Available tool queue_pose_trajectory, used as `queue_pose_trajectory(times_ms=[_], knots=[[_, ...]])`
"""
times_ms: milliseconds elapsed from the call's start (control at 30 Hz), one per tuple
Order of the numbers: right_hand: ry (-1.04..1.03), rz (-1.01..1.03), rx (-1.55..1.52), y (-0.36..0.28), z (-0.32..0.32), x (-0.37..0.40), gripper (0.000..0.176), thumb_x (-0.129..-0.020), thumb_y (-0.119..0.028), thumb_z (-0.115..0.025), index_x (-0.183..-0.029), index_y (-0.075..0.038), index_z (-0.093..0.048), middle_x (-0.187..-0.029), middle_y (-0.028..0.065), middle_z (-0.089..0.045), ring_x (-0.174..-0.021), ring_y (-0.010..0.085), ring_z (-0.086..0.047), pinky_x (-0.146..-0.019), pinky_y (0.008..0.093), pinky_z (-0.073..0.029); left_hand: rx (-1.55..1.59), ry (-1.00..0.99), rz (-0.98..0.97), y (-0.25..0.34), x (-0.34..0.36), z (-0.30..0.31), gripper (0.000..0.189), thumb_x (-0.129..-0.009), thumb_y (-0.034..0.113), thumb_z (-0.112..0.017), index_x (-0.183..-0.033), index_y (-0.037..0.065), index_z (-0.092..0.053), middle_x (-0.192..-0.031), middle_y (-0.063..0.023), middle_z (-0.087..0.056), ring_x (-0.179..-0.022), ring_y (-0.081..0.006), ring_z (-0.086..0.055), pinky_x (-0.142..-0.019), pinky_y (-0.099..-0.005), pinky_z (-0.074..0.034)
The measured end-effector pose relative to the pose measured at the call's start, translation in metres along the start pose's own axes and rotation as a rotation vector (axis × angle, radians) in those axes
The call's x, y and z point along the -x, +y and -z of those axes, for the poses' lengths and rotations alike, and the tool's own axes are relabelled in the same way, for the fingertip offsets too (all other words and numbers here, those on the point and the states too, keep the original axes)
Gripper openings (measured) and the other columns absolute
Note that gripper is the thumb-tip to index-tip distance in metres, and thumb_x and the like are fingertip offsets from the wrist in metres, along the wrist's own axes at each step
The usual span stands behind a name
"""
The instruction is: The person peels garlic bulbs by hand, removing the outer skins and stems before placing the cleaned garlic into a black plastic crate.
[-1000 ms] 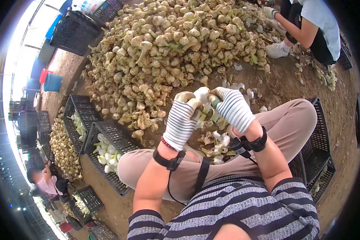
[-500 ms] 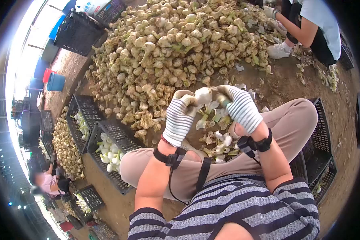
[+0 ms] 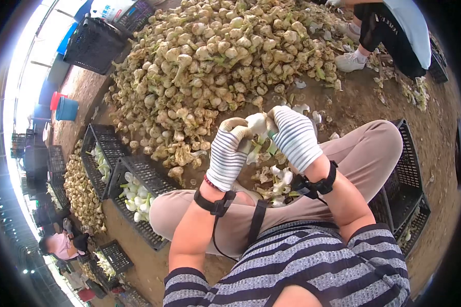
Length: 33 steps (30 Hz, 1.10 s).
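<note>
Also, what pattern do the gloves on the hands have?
Grey-and-white stripes on both, left hand and right hand, gripping a garlic bulb; head view shows best.

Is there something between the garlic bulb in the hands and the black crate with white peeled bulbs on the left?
Nothing tall. The left hand and right hand hold the garlic bulb; toward the crate lie only loose bulbs, lower than the hands.

Your left hand [image 3: 227, 153] and right hand [image 3: 293, 137], both in striped gloves, grip one garlic bulb [image 3: 256, 124] between them, above your lap. Peeled skins [image 3: 275, 181] lie below hands. Big garlic heap [image 3: 225, 56] ahead. Black crate [image 3: 138, 197] with peeled white bulbs at your left. Another person [image 3: 392, 33] crouches far right of heap.
</note>
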State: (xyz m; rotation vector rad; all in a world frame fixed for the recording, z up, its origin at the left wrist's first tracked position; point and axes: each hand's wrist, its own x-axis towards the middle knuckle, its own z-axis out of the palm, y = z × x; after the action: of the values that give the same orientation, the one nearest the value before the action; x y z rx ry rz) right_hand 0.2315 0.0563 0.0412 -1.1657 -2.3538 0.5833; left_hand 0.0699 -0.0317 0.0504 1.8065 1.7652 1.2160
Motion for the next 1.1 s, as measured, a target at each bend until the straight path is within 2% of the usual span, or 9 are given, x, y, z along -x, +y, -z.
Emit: queue_pose_trajectory(times_ms=[67,167,300,400,467,633,767,1000,1100], knots=[[0.107,0.014,-0.088,0.006,-0.007,-0.003,0.013,-0.081,-0.013,-0.062,-0.089,-0.004,-0.057,-0.082,0.0182,-0.061,-0.076,0.0358,-0.062,-0.068,0.0421,-0.05,0.037,0.007,0.025,-0.002,-0.002,0.001,0.023,-0.069,-0.012,-0.063,-0.083,0.006,-0.064,-0.098,-0.0082,-0.061,-0.089,-0.0211,-0.061,-0.078,-0.0292,-0.049],[-0.085,-0.213,-0.054,0.057,-0.025,-0.008,0.014,-0.088,-0.017,-0.058,-0.088,-0.004,-0.058,-0.084,0.0199,-0.063,-0.076,0.0392,-0.061,-0.068,0.045,-0.05,0.175,0.061,0.06,0.0,-0.004,0.004,0.022,-0.07,-0.013,-0.061,-0.081,0.006,-0.063,-0.098,-0.0076,-0.062,-0.09,-0.0206,-0.061,-0.078,-0.0283,-0.048],[-0.231,-0.131,-0.034,0.064,-0.015,0.008,0.018,-0.089,-0.017,-0.058,-0.099,-0.003,-0.062,-0.085,0.0211,-0.065,-0.078,0.038,-0.063,-0.07,0.0421,-0.05,0.133,0.028,0.07,-0.005,-0.005,0.004,0.022,-0.07,-0.011,-0.062,-0.084,0.006,-0.063,-0.099,-0.0085,-0.061,-0.09,-0.0221,-0.061,-0.077,-0.0286,-0.049],[0.008,-0.075,-0.314,0.024,0.011,0.0,0.022,-0.089,-0.017,-0.06,-0.105,-0.002,-0.063,-0.084,0.0201,-0.066,-0.077,0.0353,-0.065,-0.071,0.0386,-0.051,0.041,0.005,0.019,-0.007,-0.008,-0.002,0.023,-0.07,-0.01,-0.063,-0.086,0.006,-0.064,-0.1,-0.0097,-0.061,-0.091,-0.0256,-0.061,-0.078,-0.0308,-0.05],[-0.232,-0.251,-0.511,0.01,0.022,-0.007,0.023,-0.088,-0.016,-0.062,-0.105,-0.001,-0.064,-0.087,0.0199,-0.067,-0.078,0.0319,-0.066,-0.073,0.036,-0.051,0.038,-0.004,-0.032,-0.007,-0.01,-0.006,0.022,-0.07,-0.009,-0.064,-0.086,0.007,-0.064,-0.101,-0.0104,-0.061,-0.093,-0.0283,-0.061,-0.079,-0.0329,-0.051],[-0.362,-0.535,-1.01,0.028,0.016,-0.012,0.02,-0.09,-0.014,-0.061,-0.101,0.002,-0.067,-0.083,0.0028,-0.069,-0.07,0.0065,-0.061,-0.062,0.0253,-0.05,0.073,0.031,-0.119,-0.012,-0.008,-0.007,0.023,-0.069,-0.01,-0.067,-0.084,0.007,-0.064,-0.099,-0.01,-0.06,-0.098,-0.0283,-0.062,-0.082,-0.034,-0.051],[-0.316,-0.444,-0.748,0.017,0.023,-0.008,0.021,-0.09,-0.013,-0.061,-0.104,0.002,-0.067,-0.08,0.0041,-0.069,-0.068,0.0079,-0.059,-0.063,0.0247,-0.049,0.078,0.031,-0.174,-0.012,-0.006,-0.01,0.024,-0.068,-0.01,-0.068,-0.084,0.007,-0.063,-0.097,-0.0097,-0.06,-0.098,-0.0288,-0.061,-0.083,-0.0352,-0.05],[-0.306,-0.442,-0.814,0.023,0.018,-0.004,0.022,-0.09,-0.013,-0.06,-0.106,0.001,-0.067,-0.08,0.0048,-0.069,-0.07,0.0084,-0.06,-0.064,0.0262,-0.049,0.075,0.023,-0.164,-0.012,-0.006,-0.01,0.024,-0.068,-0.008,-0.068,-0.086,0.007,-0.063,-0.099,-0.0105,-0.06,-0.1,-0.0303,-0.06,-0.084,-0.036,-0.05],[-0.231,-0.226,-0.534,0.016,0.02,-0.001,0.018,-0.09,-0.014,-0.06,-0.1,-0.001,-0.065,-0.08,0.0141,-0.069,-0.068,0.0235,-0.064,-0.064,0.0325,-0.051,0.09,0.037,-0.168,-0.007,-0.009,-0.01,0.023,-0.069,-0.01,-0.068,-0.084,0.007,-0.063,-0.098,-0.0097,-0.06,-0.099,-0.028,-0.062,-0.082,-0.0342,-0.05]])
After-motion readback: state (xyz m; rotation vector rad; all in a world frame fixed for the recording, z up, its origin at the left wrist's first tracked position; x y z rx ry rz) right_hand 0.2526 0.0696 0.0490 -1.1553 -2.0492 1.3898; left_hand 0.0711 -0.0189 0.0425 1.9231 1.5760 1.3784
